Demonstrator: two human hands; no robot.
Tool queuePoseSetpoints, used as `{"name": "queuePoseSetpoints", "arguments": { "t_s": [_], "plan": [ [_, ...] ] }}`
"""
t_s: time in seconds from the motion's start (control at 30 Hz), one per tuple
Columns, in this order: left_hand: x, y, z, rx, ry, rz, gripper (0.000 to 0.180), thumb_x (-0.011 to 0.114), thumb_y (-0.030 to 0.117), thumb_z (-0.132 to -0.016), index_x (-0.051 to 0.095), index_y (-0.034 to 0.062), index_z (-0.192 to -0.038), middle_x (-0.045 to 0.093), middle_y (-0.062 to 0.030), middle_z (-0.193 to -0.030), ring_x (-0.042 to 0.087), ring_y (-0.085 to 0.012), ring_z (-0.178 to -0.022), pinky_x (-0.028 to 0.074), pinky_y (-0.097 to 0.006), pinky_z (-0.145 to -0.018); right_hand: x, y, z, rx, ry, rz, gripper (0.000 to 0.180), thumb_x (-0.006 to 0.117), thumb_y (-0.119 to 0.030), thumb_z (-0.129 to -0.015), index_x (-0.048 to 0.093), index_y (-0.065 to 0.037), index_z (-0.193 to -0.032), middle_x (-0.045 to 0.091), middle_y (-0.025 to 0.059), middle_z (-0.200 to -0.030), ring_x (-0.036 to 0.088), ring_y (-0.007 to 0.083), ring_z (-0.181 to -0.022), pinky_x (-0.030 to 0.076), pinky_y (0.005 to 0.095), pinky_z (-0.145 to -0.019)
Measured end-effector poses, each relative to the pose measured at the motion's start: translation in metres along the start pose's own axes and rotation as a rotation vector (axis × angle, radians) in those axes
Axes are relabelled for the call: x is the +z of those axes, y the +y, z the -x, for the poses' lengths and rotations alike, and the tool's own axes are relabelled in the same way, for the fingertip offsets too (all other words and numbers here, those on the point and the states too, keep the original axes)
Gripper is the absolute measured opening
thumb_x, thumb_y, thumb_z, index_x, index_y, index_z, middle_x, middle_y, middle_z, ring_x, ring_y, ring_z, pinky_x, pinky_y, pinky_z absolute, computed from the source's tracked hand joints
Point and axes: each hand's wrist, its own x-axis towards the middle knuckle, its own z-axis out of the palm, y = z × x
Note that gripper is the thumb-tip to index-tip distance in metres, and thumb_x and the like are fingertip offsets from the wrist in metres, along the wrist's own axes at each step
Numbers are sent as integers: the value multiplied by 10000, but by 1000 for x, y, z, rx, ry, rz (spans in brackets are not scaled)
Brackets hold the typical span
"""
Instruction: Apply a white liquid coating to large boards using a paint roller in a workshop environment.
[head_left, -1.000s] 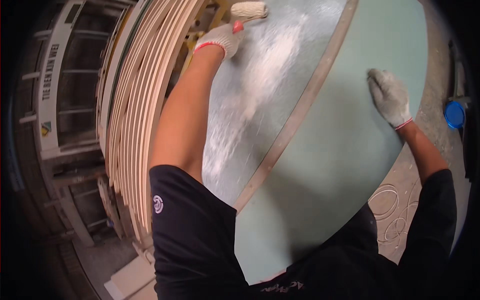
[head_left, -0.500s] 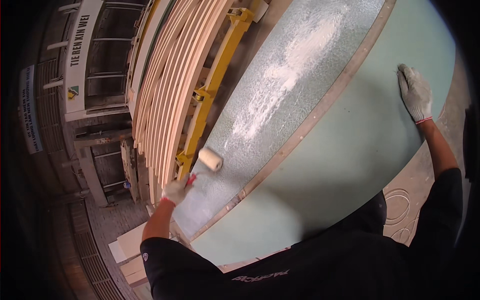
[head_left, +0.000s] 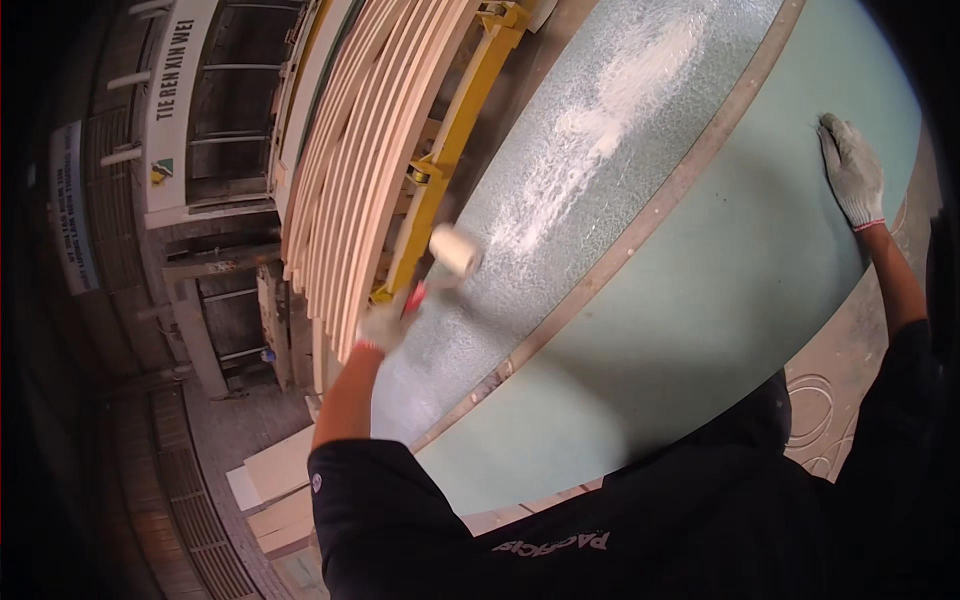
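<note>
Change: against half a second ago, I see the roller [head_left: 455,251] farther up the wet sheet [head_left: 560,240], along its left edge; a second ago it was at the far end.
Unmoved: the right hand [head_left: 852,175] keeps its place on the green board [head_left: 700,290].
Roller count: one, with one red handle [head_left: 415,297].
Hand count: two, both in pale gloves.
Sheet and board: one each, with one brown strip [head_left: 600,270] running between them.
Pale boards: a stack [head_left: 390,130] on the left, too tightly packed for me to count.
Yellow bar: one [head_left: 452,150], between the stack and the sheet.
Left hand: closed round the red handle [no finger detail, motion blurs it]; I place this hand [head_left: 385,325] beside the sheet's left edge.
Roller contact: I cannot tell whether it touches the sheet.
White streak: one [head_left: 630,90], up the sheet beyond the roller.
Right hand state: loose and flat, fingers together, grasping nothing, resting near the board's right edge.
</note>
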Motion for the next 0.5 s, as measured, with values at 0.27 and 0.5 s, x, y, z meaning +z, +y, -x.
{"name": "queuePoseSetpoints", "arguments": {
  "t_s": [0.27, 0.5],
  "plan": [
    [13, -40, 27, -1, -52, 79, 500, 578, 519, -1004, 553, 198, -1386, 744, -196, -940, 724, -417, -872, 554, -532, -747, 0, -14, -7, -9, -43, 35, 274, 572, -262, -1053, 671, -93, -1244, 699, 118, -1104, 685, 320, -1009, 543, 379, -875],
    [-61, 51, -66, -8, 59, 129, 532, 558, 508, -1018, 517, 159, -1418, 725, -255, -982, 701, -460, -935, 541, -551, -788, 11, 1, -2, -36, 3, 10, 290, 559, -264, -1063, 665, -82, -1262, 697, 124, -1125, 678, 313, -1043, 542, 377, -888]
  ]
}}
